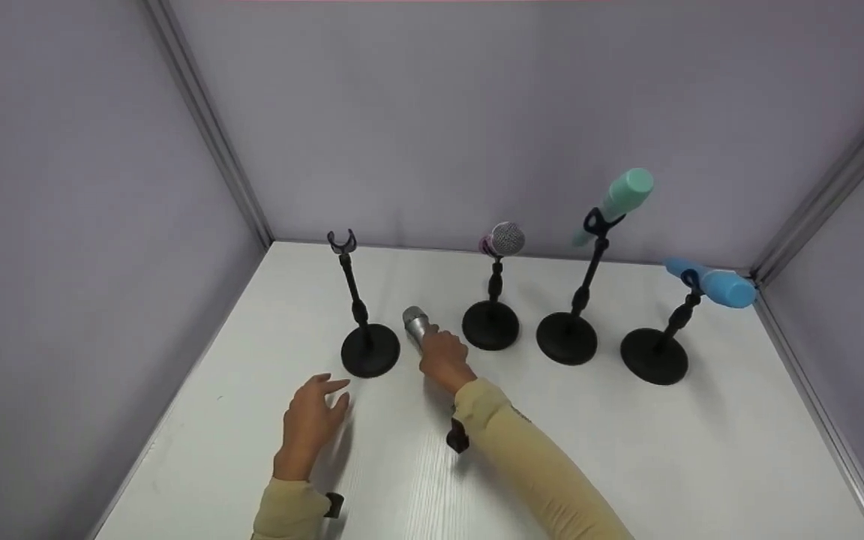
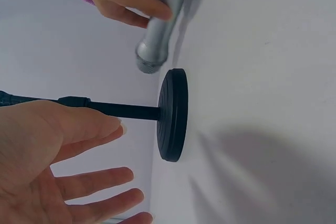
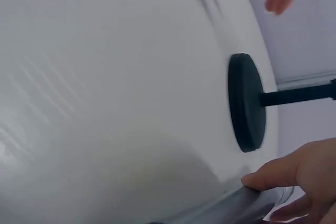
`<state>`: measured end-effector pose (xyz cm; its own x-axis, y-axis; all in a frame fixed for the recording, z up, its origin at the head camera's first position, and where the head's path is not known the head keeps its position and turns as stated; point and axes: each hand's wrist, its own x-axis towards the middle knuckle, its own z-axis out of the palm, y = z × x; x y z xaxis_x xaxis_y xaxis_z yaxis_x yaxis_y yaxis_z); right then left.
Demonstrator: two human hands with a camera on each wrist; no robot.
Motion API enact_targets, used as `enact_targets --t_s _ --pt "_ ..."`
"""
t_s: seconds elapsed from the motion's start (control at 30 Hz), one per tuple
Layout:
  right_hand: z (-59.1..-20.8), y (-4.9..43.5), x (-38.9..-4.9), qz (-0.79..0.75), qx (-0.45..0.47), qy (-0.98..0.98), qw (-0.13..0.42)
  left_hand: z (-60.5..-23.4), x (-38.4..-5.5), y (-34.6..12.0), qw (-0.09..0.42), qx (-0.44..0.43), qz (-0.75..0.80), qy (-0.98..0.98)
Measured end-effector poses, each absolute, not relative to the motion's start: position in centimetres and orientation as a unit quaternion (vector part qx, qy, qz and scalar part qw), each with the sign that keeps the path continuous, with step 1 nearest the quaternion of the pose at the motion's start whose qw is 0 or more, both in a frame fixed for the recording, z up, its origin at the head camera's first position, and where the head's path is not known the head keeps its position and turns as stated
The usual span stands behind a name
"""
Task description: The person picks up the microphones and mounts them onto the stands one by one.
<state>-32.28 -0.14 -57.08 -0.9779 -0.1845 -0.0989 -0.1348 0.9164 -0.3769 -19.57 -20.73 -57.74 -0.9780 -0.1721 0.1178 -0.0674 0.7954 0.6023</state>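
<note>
A silver microphone (image 1: 415,322) is gripped by my right hand (image 1: 444,358), its mesh head pointing away from me toward the back. In the left wrist view the thumb and fingers wrap the silver microphone's body (image 2: 167,14). Just left of it stands a black microphone stand (image 1: 369,350) with an unfilled clip on top. My left hand (image 1: 310,420) is in front of that stand, fingers spread and holding nothing. From the left wrist view, the left hand (image 2: 68,150) looks close to the stand's pole, but touching cannot be made out.
Three more stands are to the right. They bear a microphone with a silver mesh head (image 1: 508,238), a mint green microphone (image 1: 627,193) and a blue microphone (image 1: 728,289). Grey panels (image 1: 439,120) enclose the white table (image 1: 252,375) at the back and sides.
</note>
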Motion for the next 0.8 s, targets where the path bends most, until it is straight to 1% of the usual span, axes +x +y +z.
enact_targets --t_s 0.17,0.3,0.37,0.47,0.67,0.8 --pt "-54.7 1.9 -32.6 -0.238 -0.105 0.962 0.086 -57.9 -19.9 -20.7 0.078 0.062 -0.321 -0.942" --pt "-52.9 3.6 -32.3 -0.3 -0.125 0.94 0.107 -58.0 -20.1 -20.6 0.071 0.061 -0.318 -0.943" --pt "-52.4 4.4 -32.0 -0.331 -0.137 0.927 0.109 -58.1 -20.2 -20.5 0.069 0.061 -0.319 -0.943" --pt "-51.9 5.5 -31.4 -0.376 -0.159 0.907 0.098 -58.1 -20.2 -20.5 0.07 0.06 -0.324 -0.942" --pt "-51.4 7.5 -30.4 -0.447 -0.227 0.864 0.039 -58.3 -20.3 -20.4 0.069 0.052 -0.339 -0.937" --pt "-51.1 8.8 -29.8 -0.494 -0.256 0.83 0.024 -58.5 -20.8 -20.2 0.077 0.04 -0.351 -0.932"
